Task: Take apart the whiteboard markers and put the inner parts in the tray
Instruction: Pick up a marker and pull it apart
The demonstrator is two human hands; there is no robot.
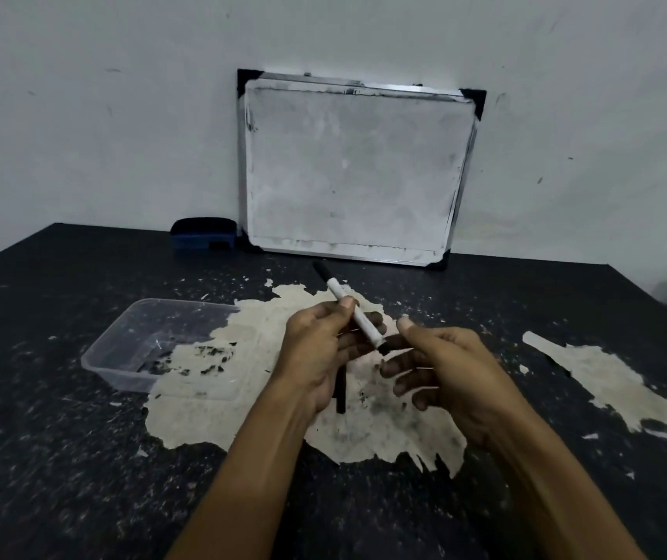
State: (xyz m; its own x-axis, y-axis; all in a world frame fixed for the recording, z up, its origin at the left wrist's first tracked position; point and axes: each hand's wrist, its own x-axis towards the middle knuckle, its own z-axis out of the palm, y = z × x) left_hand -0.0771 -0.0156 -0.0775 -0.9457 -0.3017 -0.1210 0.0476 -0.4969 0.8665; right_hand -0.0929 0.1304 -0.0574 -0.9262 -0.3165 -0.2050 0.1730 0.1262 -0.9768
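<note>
— While the tray sits clear and seemingly bare on the table, left of the hands, how far along would you say this is?

— Early, I'd judge. Nothing inside it that I can make out.

— And the marker?

— White barrel, black cap pointing away, tilted above the table. The left hand is wrapped around it; the right hand pinches its near black end, other fingers loosely spread. A dark stick hangs below the left hand, possibly an inner part.
</note>
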